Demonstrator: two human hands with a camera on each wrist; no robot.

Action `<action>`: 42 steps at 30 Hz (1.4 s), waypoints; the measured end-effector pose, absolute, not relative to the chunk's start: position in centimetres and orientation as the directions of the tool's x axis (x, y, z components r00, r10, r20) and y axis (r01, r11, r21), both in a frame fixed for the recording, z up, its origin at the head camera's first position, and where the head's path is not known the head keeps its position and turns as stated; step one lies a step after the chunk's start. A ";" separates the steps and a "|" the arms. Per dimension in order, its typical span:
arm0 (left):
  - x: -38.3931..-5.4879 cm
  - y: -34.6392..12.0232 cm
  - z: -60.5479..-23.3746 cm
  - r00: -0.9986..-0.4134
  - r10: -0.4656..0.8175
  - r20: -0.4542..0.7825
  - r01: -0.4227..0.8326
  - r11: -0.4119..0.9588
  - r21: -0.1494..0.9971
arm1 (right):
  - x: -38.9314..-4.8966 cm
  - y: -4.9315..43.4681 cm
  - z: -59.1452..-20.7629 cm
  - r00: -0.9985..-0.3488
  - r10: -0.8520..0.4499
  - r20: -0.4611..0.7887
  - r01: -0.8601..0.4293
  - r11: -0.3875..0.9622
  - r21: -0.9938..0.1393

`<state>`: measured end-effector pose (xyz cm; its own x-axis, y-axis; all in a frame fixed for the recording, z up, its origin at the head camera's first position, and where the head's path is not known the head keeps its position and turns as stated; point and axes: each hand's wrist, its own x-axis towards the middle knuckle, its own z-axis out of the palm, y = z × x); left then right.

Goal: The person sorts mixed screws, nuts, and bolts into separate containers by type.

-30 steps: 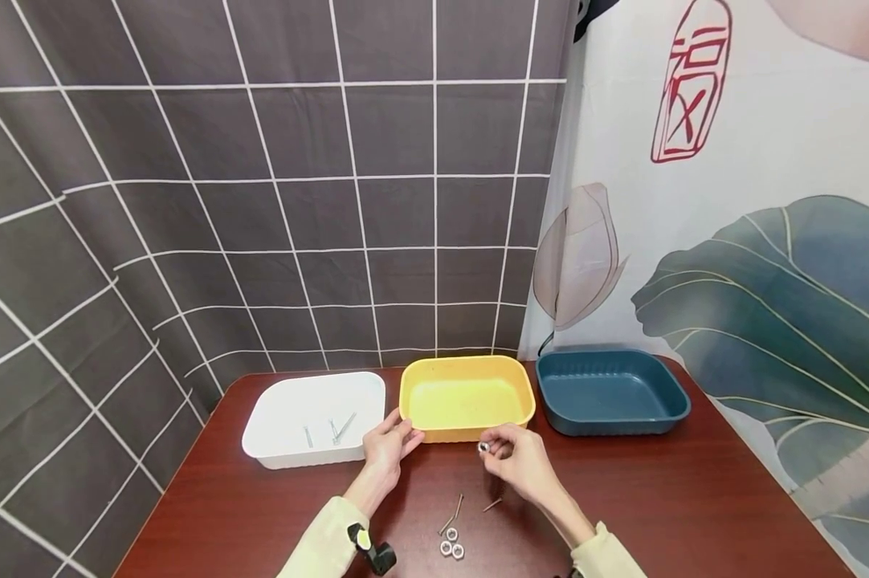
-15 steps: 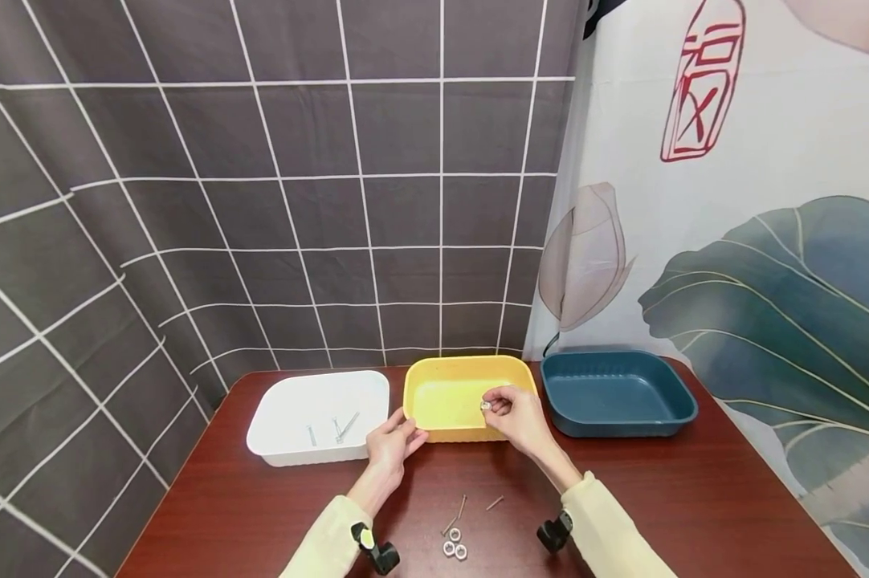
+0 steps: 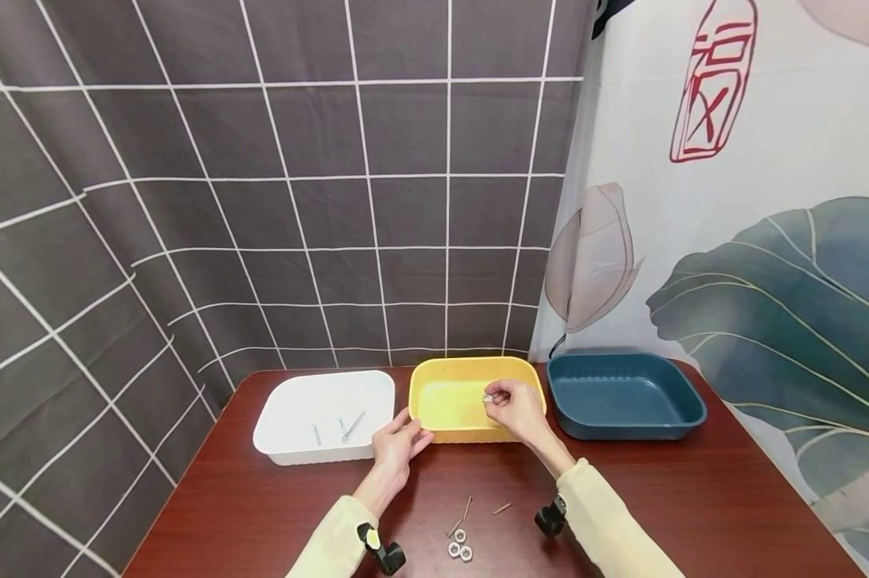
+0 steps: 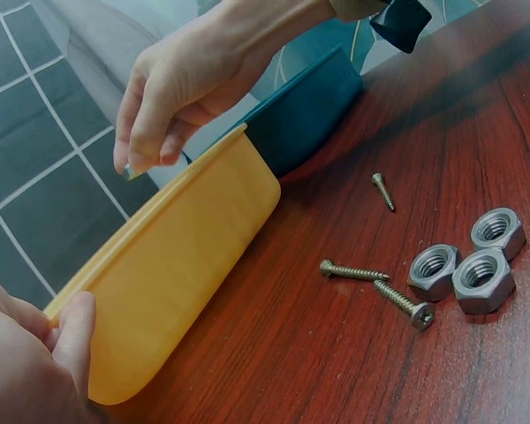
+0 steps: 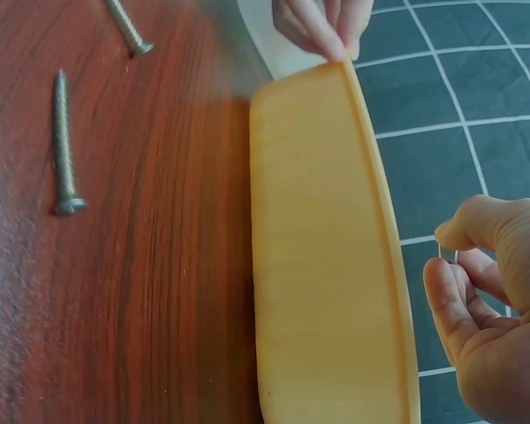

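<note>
My right hand [image 3: 516,409] pinches a small metal nut [image 3: 487,398] between thumb and fingertips, above the yellow tray [image 3: 445,401]. In the right wrist view the nut [image 5: 448,256] shows edge-on, mostly covered by the fingers. My left hand [image 3: 397,445] holds the tray's front left corner, with its thumb [image 4: 76,329] on the outer wall and the other fingers at the rim. Three hex nuts [image 4: 483,281] lie grouped on the table in the left wrist view. Beside them are three screws, one of them short [image 4: 383,191]. The tray's inner floor is partly hidden by the right hand.
A white tray [image 3: 297,413] with several screws [image 3: 346,428] in it stands left of the yellow one. To the right is a dark blue tray [image 3: 626,429]. All three stand along the back of the red-brown table [image 3: 261,522], before a grey grid-patterned cloth [image 3: 319,209].
My right hand has moved up and forward with the nut, from the yellow tray's front edge to over its inside. My left hand keeps its hold on the corner. The head view has shifted slightly.
</note>
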<state>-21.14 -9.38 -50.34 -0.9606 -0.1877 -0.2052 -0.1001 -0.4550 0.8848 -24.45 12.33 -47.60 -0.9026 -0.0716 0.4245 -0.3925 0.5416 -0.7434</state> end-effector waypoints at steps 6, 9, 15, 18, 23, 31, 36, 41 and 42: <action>-21.1 -9.4 -50.4 -0.962 -0.176 -0.207 -0.106 -0.460 0.882 | -25.1 12.3 -48.0 -0.901 -0.078 0.427 -0.389 0.581 -0.715; -21.1 -9.4 -50.4 -0.963 -0.174 -0.206 -0.105 -0.461 0.881 | -25.5 12.2 -48.2 -0.894 -0.083 0.440 -0.402 0.583 -0.706; -21.1 -9.3 -50.4 -0.963 -0.180 -0.202 -0.099 -0.461 0.882 | -26.0 12.1 -48.6 -0.901 -0.079 0.426 -0.385 0.598 -0.703; -21.1 -9.2 -50.4 -0.963 -0.183 -0.199 -0.096 -0.458 0.884 | -26.1 12.2 -48.7 -0.906 -0.078 0.415 -0.375 0.601 -0.706; -21.0 -9.3 -50.3 -0.963 -0.175 -0.204 -0.105 -0.453 0.885 | -26.2 12.3 -48.9 -0.895 -0.091 0.438 -0.395 0.620 -0.678; -21.1 -9.4 -50.4 -0.964 -0.167 -0.208 -0.111 -0.458 0.882 | -25.5 12.2 -48.5 -0.870 -0.067 0.489 -0.429 0.592 -0.682; -21.0 -9.3 -50.4 -0.964 -0.169 -0.205 -0.108 -0.456 0.883 | -24.0 12.0 -47.8 -0.852 -0.071 0.518 -0.469 0.541 -0.698; -21.1 -9.3 -50.5 -0.965 -0.172 -0.198 -0.099 -0.458 0.883 | -22.3 11.8 -47.0 -0.854 -0.083 0.513 -0.485 0.481 -0.730; -21.1 -9.3 -50.5 -0.965 -0.174 -0.198 -0.098 -0.459 0.883 | -22.0 11.7 -46.9 -0.854 -0.085 0.513 -0.487 0.474 -0.733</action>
